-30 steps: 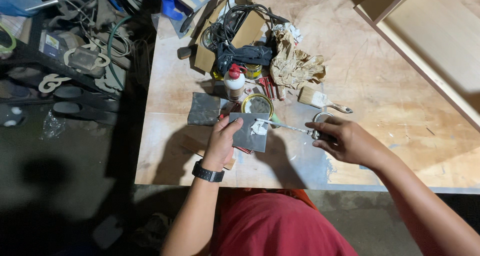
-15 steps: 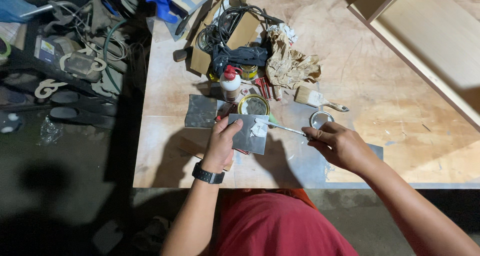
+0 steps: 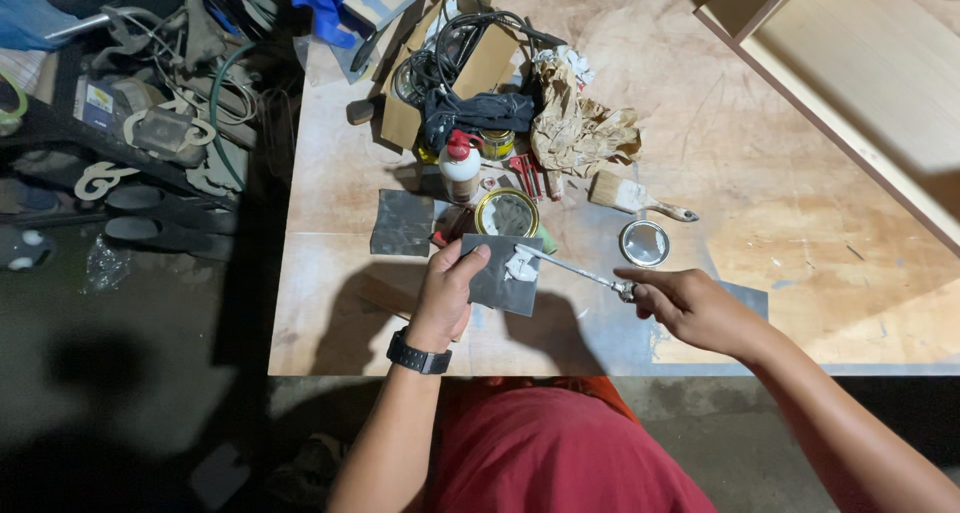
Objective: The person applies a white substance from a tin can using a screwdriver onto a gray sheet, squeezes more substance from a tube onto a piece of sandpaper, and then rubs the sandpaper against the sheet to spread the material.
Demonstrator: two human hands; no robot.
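Observation:
My left hand (image 3: 446,293) holds a small dark grey square sheet (image 3: 500,276) over the near part of the wooden table (image 3: 330,303). A white blob of paste sits on the sheet's right part. My right hand (image 3: 690,308) grips a thin metal spatula-like tool (image 3: 575,270) by its handle, and its tip rests on the white blob. Just beyond the sheet stands an open round tin (image 3: 506,213) with a gold rim. Its round lid (image 3: 644,243) lies to the right. A black watch is on my left wrist.
A second dark sheet (image 3: 402,224) lies left of the tin. A white bottle with a red cap (image 3: 460,168), a paintbrush (image 3: 635,198), crumpled brown paper (image 3: 575,128) and a cardboard box with cables (image 3: 470,58) crowd the table's far side. A wooden frame (image 3: 850,83) fills the upper right. Clutter covers the floor at left.
My right hand has shifted slightly, keeping the tool's tip on the sheet and the white paste. My left hand still holds the sheet in the same spot.

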